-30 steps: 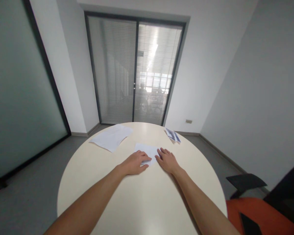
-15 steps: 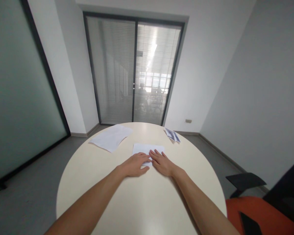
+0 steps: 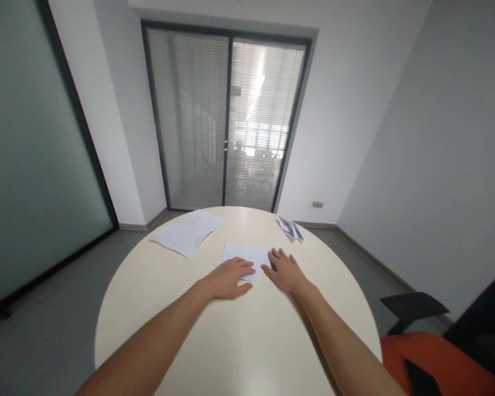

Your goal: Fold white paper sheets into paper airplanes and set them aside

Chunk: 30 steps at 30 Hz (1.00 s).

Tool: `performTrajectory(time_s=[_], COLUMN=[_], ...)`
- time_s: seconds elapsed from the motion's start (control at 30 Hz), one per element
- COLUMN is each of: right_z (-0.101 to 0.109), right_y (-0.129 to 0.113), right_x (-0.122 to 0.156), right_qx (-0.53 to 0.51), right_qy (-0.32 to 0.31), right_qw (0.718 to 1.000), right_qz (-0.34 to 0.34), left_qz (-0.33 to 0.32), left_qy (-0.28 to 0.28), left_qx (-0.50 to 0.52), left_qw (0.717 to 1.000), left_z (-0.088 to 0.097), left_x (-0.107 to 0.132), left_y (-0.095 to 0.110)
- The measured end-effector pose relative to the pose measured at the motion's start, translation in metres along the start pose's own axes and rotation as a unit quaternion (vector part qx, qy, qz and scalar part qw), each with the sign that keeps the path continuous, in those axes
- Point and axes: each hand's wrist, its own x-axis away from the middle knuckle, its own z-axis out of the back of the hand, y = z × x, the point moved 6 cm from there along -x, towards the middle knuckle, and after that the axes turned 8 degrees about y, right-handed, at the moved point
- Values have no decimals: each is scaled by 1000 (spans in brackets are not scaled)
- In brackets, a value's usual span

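A small white sheet of paper (image 3: 247,253) lies flat on the round cream table (image 3: 247,341), partly covered by both hands. My left hand (image 3: 230,278) rests over its left and near part, fingers stretched out to the right and thumb on the tabletop. Over the paper's right edge lies my right hand (image 3: 286,270), palm down with fingers spread. A gap of bare paper shows between the two hands. Neither hand grips anything.
A larger, slightly curled white sheet (image 3: 187,232) lies at the table's far left. Near the far right rim is a folded printed leaflet (image 3: 290,228). An orange office chair (image 3: 433,357) with black armrests stands at the right. Beyond the table is a glass door with blinds (image 3: 226,121).
My right hand has slid to the right across the paper, away from my left hand, and more of the sheet shows. My left hand has stayed in place.
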Motion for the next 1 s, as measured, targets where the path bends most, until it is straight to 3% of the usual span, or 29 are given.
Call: performTrajectory(time_s=[0.17, 0.47, 0.57, 0.7, 0.77, 0.83, 1.0], right_z=[5, 10, 14, 14, 13, 11, 8], right_y=[1, 25, 14, -21, -30, -27, 8], right_x=[-2, -6, -7, -2, 0, -1, -8], right_qx=[16, 23, -37, -157, -180, -177, -109], right_qy=[29, 101, 113, 48, 25, 32, 70], right_qw=[999, 992, 993, 975, 968, 970, 989], right_qz=[-2, -67, -4, 147, 175, 164, 75], left_qz=[-2, -6, -8, -17, -18, -13, 0], left_qy=[0, 1, 4, 6, 6, 5, 3], left_qx=[-3, -1, -1, -3, -2, -7, -11], left_qw=[1000, 1000, 1000, 1000, 1000, 1000, 1000], left_z=[1, -1, -1, 4, 6, 6, -1], left_x=[0, 1, 1, 0, -1, -1, 1], left_y=[0, -1, -1, 4, 6, 5, -2])
